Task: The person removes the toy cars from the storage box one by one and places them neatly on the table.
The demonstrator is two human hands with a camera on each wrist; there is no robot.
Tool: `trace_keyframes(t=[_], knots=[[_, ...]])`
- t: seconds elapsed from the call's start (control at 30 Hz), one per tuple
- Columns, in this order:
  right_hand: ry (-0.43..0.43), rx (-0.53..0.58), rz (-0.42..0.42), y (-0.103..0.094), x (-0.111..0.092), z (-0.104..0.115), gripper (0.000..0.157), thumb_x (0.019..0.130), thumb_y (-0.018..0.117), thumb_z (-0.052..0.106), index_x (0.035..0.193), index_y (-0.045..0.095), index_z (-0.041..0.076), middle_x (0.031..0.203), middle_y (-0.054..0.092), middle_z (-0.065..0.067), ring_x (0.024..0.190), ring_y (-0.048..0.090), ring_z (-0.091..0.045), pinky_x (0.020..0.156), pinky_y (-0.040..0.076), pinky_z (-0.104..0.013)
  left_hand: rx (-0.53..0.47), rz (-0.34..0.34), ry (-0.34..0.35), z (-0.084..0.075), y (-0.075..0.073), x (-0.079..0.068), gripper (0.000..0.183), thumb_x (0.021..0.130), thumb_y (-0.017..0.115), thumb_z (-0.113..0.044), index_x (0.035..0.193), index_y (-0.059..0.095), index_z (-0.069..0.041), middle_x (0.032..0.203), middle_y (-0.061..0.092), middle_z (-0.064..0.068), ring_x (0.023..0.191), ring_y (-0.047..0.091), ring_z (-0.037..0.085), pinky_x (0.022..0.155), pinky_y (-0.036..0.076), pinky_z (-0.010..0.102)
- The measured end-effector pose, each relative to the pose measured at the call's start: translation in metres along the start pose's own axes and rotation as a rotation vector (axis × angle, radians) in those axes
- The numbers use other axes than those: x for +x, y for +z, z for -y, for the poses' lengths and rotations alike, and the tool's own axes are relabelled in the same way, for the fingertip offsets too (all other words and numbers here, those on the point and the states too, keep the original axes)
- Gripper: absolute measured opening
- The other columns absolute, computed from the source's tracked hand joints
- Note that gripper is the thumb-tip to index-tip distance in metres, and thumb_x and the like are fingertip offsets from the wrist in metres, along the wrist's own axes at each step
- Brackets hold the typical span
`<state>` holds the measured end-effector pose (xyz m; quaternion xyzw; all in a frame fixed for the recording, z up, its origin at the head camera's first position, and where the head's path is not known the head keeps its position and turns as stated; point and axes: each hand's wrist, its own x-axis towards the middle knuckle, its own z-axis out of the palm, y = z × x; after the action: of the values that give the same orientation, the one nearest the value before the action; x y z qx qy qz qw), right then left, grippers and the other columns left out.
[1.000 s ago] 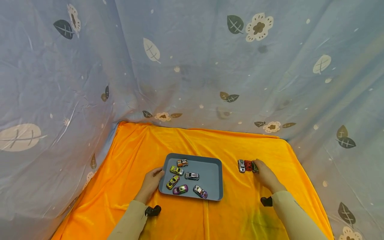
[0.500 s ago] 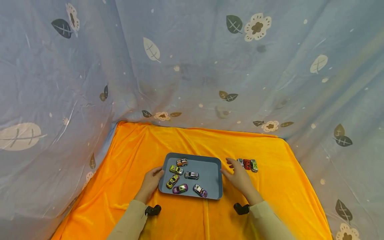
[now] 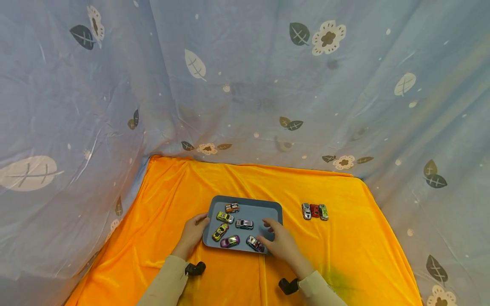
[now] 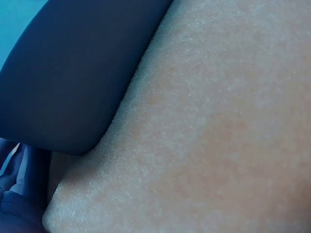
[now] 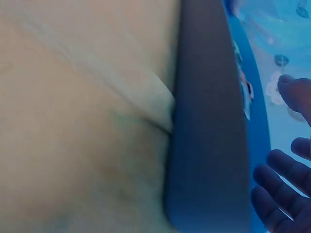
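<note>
Inside a grey-blue tray (image 3: 264,208) lie several small toy cars. Among them are an orange one (image 3: 232,208), a silver one (image 3: 244,224) and a white-and-purple one (image 3: 254,243). My left hand (image 3: 193,233) holds the tray's left rim; its fingers are mostly hidden in the left wrist view. Over the right part of the tray is my right hand (image 3: 284,243), fingers loosely spread and nothing in them, with the thumb close to the white-and-purple car. In the right wrist view, the fingers of that hand (image 5: 286,179) are apart and relaxed.
Right of the tray, a silver toy car (image 3: 306,211), a red toy car (image 3: 314,211) and a green toy car (image 3: 323,212) stand side by side in a row on the orange cloth (image 3: 172,187). A patterned grey-blue curtain (image 3: 245,85) encloses the back and sides.
My right hand has left the green car at the row's right end and moved left over the tray. The left hand stays at the tray's rim.
</note>
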<state>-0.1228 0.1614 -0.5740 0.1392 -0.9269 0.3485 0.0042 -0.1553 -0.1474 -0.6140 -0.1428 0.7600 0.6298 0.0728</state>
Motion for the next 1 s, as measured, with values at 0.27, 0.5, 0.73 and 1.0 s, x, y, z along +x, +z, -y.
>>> trace_keyframes(t=[0.27, 0.5, 0.73, 1.0], knots=[[0.058, 0.007, 0.045, 0.014, -0.001, 0.003, 0.065, 0.081, 0.076, 0.044, 0.133, 0.055, 0.011, 0.114, 0.063, -0.005, 0.095, 0.06, -0.02, 0.084, 0.053, -0.042, -0.003, 0.004, -0.004, 0.001, 0.0, 0.002, 0.041, 0.098, 0.057, -0.031, 0.134, 0.059, -0.013, 0.129, 0.059, 0.01, 0.12, 0.054, 0.028, 0.102, 0.043, 0.047], [0.069, -0.077, 0.065, 0.024, -0.002, -0.002, 0.064, 0.08, 0.075, 0.051, 0.128, 0.058, 0.013, 0.11, 0.063, -0.002, 0.089, 0.056, -0.014, 0.082, 0.053, -0.038, 0.005, 0.008, -0.001, 0.0, -0.001, 0.002, 0.042, 0.098, 0.057, -0.032, 0.135, 0.058, -0.012, 0.131, 0.058, 0.011, 0.121, 0.053, 0.028, 0.102, 0.042, 0.048], [0.048, -0.141, 0.042, 0.029, -0.003, -0.002, 0.052, 0.077, 0.077, 0.05, 0.114, 0.065, 0.015, 0.09, 0.063, 0.009, 0.075, 0.054, -0.006, 0.069, 0.05, -0.029, 0.003, 0.005, 0.002, -0.001, -0.002, 0.002, 0.044, 0.097, 0.058, -0.032, 0.135, 0.058, -0.01, 0.132, 0.057, 0.012, 0.121, 0.053, 0.029, 0.102, 0.042, 0.049], [0.063, -0.157, 0.031, 0.03, -0.004, 0.0, 0.035, 0.077, 0.078, 0.046, 0.098, 0.07, 0.019, 0.085, 0.062, 0.011, 0.073, 0.053, -0.006, 0.069, 0.05, -0.03, 0.005, 0.002, 0.008, -0.001, -0.002, 0.0, 0.045, 0.097, 0.058, -0.033, 0.135, 0.057, -0.009, 0.131, 0.058, 0.014, 0.119, 0.054, 0.031, 0.1, 0.043, 0.049]])
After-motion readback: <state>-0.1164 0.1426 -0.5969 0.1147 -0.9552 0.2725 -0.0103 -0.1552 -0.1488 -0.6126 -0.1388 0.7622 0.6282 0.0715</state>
